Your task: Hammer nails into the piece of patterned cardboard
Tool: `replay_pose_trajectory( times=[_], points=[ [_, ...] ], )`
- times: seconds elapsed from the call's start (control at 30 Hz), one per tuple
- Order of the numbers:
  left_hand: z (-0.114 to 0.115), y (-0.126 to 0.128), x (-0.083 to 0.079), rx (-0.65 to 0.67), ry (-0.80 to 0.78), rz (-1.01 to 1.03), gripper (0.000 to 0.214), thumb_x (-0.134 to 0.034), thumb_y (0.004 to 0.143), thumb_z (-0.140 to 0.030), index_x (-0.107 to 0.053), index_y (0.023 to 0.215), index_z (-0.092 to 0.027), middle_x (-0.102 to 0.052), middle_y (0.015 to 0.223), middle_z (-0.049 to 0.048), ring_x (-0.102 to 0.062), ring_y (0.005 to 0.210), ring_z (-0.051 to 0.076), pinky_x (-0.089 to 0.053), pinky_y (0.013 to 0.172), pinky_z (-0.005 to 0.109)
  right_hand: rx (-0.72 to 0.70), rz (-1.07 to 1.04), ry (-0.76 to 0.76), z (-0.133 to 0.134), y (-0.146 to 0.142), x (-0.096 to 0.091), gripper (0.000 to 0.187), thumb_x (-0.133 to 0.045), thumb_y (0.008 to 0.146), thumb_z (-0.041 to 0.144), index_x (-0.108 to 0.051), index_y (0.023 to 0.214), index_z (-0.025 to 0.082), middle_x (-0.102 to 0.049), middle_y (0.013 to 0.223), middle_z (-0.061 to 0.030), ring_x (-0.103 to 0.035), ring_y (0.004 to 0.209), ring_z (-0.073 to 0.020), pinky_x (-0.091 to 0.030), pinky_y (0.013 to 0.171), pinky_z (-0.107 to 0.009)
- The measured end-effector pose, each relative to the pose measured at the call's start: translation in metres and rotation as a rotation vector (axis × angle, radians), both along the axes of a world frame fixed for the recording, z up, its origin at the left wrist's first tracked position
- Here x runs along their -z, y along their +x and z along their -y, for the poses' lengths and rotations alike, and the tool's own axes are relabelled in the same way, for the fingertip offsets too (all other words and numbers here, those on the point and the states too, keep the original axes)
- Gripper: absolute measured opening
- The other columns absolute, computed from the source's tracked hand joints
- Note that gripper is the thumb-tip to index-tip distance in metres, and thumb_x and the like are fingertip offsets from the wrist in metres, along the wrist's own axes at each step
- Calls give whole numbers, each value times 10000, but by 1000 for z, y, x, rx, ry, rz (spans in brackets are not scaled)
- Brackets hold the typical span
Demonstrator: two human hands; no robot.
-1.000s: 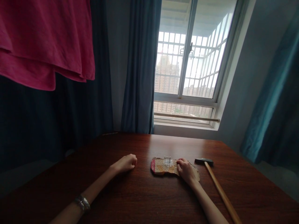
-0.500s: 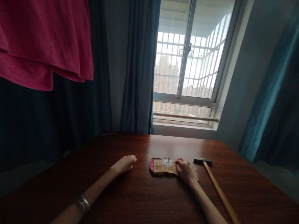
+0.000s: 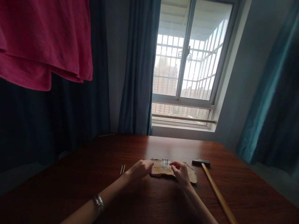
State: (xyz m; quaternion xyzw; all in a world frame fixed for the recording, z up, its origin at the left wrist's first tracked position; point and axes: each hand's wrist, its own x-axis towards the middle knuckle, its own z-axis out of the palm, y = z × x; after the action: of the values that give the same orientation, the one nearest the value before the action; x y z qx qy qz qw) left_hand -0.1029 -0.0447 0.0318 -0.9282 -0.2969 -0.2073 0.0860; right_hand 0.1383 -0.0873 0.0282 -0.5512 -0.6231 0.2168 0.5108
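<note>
A flat patterned board (image 3: 160,170) with a pink left end and an uneven edge lies on the table. Several nails (image 3: 165,161) stand upright in it. My left hand (image 3: 143,167) is closed at the board's left end; its fingertips are turned away, so what they hold is hidden. Over the right part of the board, my right hand (image 3: 181,172) has thumb and forefinger drawn together close beside the nails. Anything between those fingers is too small to make out. Two loose nails (image 3: 122,169) lie on the table left of my left hand.
A hammer (image 3: 216,186) with a dark head and long wooden handle lies right of the board on the brown table (image 3: 130,202). Behind stand a window (image 3: 184,62) and blue curtains (image 3: 137,68). A pink cloth (image 3: 46,40) hangs at upper left.
My left hand has moved right to the board's left end, uncovering two loose nails. My right hand has shifted slightly left, lifting off the board's surface, fingers now close to the standing nails.
</note>
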Motion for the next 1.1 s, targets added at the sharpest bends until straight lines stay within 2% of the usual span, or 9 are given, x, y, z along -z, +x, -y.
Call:
replay_pose_trajectory(
  times=[0.1, 0.2, 0.33, 0.53, 0.83, 1.0, 1.1],
  points=[
    [7, 10, 6, 104, 104, -39, 182, -309, 873, -136, -473, 797, -156, -564, 715, 47, -550, 629, 150, -399, 551, 238, -212, -286, -214, 1, -20, 8, 251, -576, 672, 385, -669, 719, 157, -564, 518, 14, -436, 355, -93, -324, 353, -229],
    [14, 17, 6, 195, 140, -6, 217, -289, 903, -181, -488, 823, -155, -558, 709, 39, -549, 620, 135, -402, 546, 225, -347, -501, -327, 0, -38, 19, 366, -620, 633, 493, -652, 716, 138, -537, 488, 29, -406, 319, -71, -297, 317, -209],
    [19, 21, -2, 221, 183, -15, 235, -310, 912, -232, -528, 869, -155, -577, 750, 49, -559, 668, 139, -420, 569, 223, -398, -692, -435, 0, -48, 22, 423, -681, 563, 537, -639, 706, 141, -574, 536, 18, -416, 358, -50, -304, 340, -185],
    [24, 19, -9, 244, 171, -47, 243, -323, 909, -212, -553, 983, -186, -597, 893, 61, -561, 776, 146, -435, 637, 231, -414, -891, -590, 6, -43, 13, 357, -742, 554, 432, -646, 749, 148, -587, 618, 15, -462, 446, -39, -331, 394, -154],
    [26, 16, -3, 257, 261, -103, 259, -356, 896, -184, -504, 1103, -225, -583, 958, 66, -543, 909, 177, -447, 748, 278, -546, -874, -621, 7, -39, 16, 305, -737, 590, 378, -646, 763, 144, -555, 612, 16, -479, 473, -45, -335, 406, -154],
    [26, 21, -1, 271, 204, -45, 245, -369, 885, -178, -495, 1094, -207, -573, 976, 71, -539, 910, 174, -454, 774, 291, -447, -762, -582, 7, -38, 12, 357, -721, 569, 447, -633, 752, 154, -564, 609, 8, -492, 473, -66, -342, 391, -161],
    [23, 26, 3, 238, 133, 97, 269, -392, 855, -146, -475, 1106, -195, -564, 988, 69, -528, 912, 175, -447, 823, 320, -357, -655, -443, 3, -30, 6, 392, -693, 578, 492, -629, 771, 158, -588, 636, -4, -520, 497, -92, -363, 385, -172]
  ],
)
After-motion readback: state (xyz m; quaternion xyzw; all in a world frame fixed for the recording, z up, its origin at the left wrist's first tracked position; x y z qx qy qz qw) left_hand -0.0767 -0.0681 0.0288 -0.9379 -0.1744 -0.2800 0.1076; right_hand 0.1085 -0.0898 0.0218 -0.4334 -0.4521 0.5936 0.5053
